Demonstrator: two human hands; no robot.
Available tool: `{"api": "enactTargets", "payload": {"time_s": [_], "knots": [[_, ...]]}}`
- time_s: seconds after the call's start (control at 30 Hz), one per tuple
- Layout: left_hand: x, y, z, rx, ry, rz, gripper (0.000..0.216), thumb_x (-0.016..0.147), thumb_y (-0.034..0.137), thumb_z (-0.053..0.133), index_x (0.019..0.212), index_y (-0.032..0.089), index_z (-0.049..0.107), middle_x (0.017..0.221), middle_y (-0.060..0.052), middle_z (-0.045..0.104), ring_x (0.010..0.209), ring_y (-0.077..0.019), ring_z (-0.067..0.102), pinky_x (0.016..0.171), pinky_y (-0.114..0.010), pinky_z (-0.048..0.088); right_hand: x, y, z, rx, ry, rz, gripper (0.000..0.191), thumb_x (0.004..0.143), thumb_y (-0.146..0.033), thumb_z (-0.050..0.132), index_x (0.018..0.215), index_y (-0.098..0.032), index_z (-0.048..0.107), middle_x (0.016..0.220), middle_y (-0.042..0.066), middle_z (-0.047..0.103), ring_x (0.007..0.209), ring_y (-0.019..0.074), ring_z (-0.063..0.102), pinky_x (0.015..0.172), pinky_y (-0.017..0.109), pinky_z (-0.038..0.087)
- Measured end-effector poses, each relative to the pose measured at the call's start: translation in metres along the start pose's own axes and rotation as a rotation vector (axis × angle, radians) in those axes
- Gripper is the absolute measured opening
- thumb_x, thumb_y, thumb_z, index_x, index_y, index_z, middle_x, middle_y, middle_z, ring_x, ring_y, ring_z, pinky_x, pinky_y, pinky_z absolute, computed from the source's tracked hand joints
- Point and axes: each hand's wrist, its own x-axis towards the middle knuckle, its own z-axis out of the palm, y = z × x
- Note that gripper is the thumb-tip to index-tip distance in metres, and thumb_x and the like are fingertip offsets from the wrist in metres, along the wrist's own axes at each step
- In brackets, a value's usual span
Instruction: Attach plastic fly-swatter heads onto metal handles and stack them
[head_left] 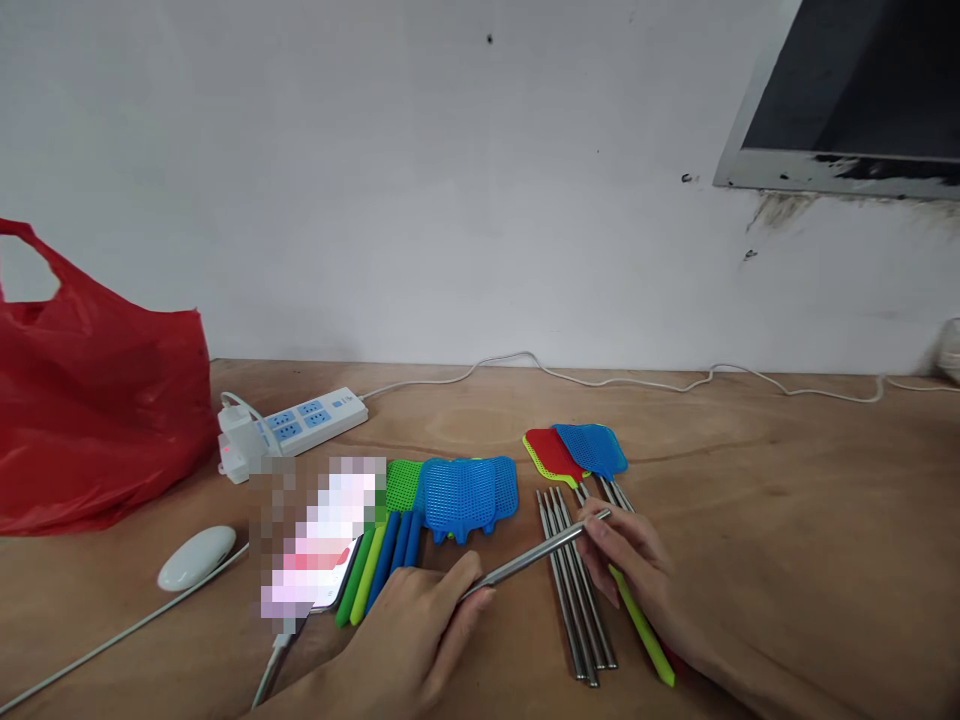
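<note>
Near counter's (pixel 787 520) front edge, grips one rod (pixel 536 553) in left hand (pixel 409 640), pinches its tip with right hand (pixel 637 575), above rod pile (pixel 577 610). Keeps bare wood rightward; meets swatters (pixel 465 495), phone (pixel 322 545), bag (pixel 90 400) leftward.

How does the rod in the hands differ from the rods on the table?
The held rod is lifted and slants sideways between left hand and right hand; the table rods lie flat, side by side, pointing at the person. The held rod is single; the table rods are several. All are thin, silvery metal.
</note>
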Motion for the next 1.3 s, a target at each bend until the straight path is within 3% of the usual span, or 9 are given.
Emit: {"api": "enactTargets", "payload": {"time_s": [0.17,0.33,0.4,0.53,0.73,0.87,1.07,1.23,1.3], "knots": [[0.001,0.001,-0.002,-0.096,-0.073,-0.036,0.03,0.108,0.035,0.025,0.085,0.026,0.042,0.065,0.004,0.058,0.056,-0.0191,0.057,0.055,-0.029,0.032,0.003,-0.012,0.004,0.059,-0.022,0.032,0.032,0.088,-0.051,0.066,0.087,-0.019,0.064,0.064,-0.001,0.059,0.049,0.0097,0.048,0.039,0.017,0.04],[0.003,0.001,-0.007,-0.202,-0.102,-0.048,0.022,0.105,0.033,0.033,0.091,0.025,0.047,0.074,0.004,0.061,0.064,-0.0175,0.06,0.06,-0.029,0.035,0.016,-0.02,-0.01,0.173,0.277,0.027,0.041,0.079,-0.059,0.071,0.077,-0.02,0.059,0.061,-0.001,0.062,0.045,0.0093,0.05,0.035,0.016,0.038],[0.004,0.001,-0.006,-0.192,-0.114,-0.058,0.02,0.104,0.03,0.036,0.09,0.024,0.048,0.075,0.004,0.061,0.066,-0.0172,0.06,0.06,-0.029,0.035,0.021,-0.02,-0.02,0.035,0.335,0.02,0.043,0.079,-0.062,0.069,0.076,-0.021,0.057,0.051,-0.005,0.055,0.036,0.0076,0.042,0.031,0.017,0.031],[0.005,0.0,0.0,-0.156,-0.105,-0.022,0.019,0.102,0.023,0.038,0.087,0.023,0.05,0.079,0.002,0.062,0.068,-0.0172,0.059,0.059,-0.029,0.035,0.027,-0.013,-0.033,-0.291,0.269,0.048,0.044,0.084,-0.064,0.061,0.092,-0.021,0.06,0.044,-0.008,0.051,0.031,0.0087,0.034,0.031,0.02,0.023],[0.007,-0.001,0.001,-0.121,-0.029,0.061,0.016,0.099,0.016,0.041,0.087,0.022,0.051,0.084,-0.001,0.062,0.074,-0.0181,0.057,0.065,-0.029,0.04,0.029,-0.002,-0.029,-0.566,0.222,-0.112,0.046,0.089,-0.048,0.056,0.122,-0.016,0.056,0.054,-0.007,0.051,0.05,0.0159,0.048,0.052,0.028,0.038],[0.007,-0.001,0.0,-0.096,-0.022,0.073,0.016,0.098,0.015,0.042,0.087,0.021,0.052,0.085,-0.002,0.062,0.075,-0.0191,0.057,0.069,-0.031,0.042,0.028,0.005,-0.029,-0.794,0.232,-0.248,0.051,0.088,-0.036,0.056,0.134,-0.015,0.05,0.055,-0.009,0.044,0.049,0.0159,0.044,0.054,0.029,0.036],[0.006,-0.004,-0.002,-0.099,-0.058,0.058,0.017,0.099,0.015,0.041,0.087,0.021,0.052,0.087,-0.003,0.061,0.078,-0.0202,0.057,0.072,-0.033,0.043,0.025,0.008,-0.035,-1.04,0.149,-0.293,0.036,0.087,-0.03,0.056,0.122,-0.023,0.057,0.071,-0.003,0.055,0.055,0.0163,0.052,0.057,0.03,0.038],[0.005,-0.005,-0.003,-0.093,-0.069,0.053,0.018,0.1,0.016,0.04,0.088,0.021,0.053,0.087,-0.003,0.061,0.079,-0.0212,0.057,0.073,-0.034,0.043,0.03,-0.002,-0.053,-1.185,0.254,-0.236,0.007,0.085,-0.027,0.053,0.085,-0.023,0.059,0.063,-0.003,0.055,0.054,0.0165,0.053,0.056,0.029,0.035],[0.005,-0.005,-0.003,-0.096,-0.071,0.051,0.019,0.1,0.016,0.04,0.087,0.021,0.052,0.087,-0.003,0.061,0.079,-0.0211,0.057,0.073,-0.034,0.043,0.032,-0.005,-0.058,-1.258,0.245,-0.181,0.008,0.081,-0.024,0.054,0.073,-0.023,0.054,0.055,-0.004,0.052,0.051,0.0159,0.051,0.054,0.029,0.031]]}}
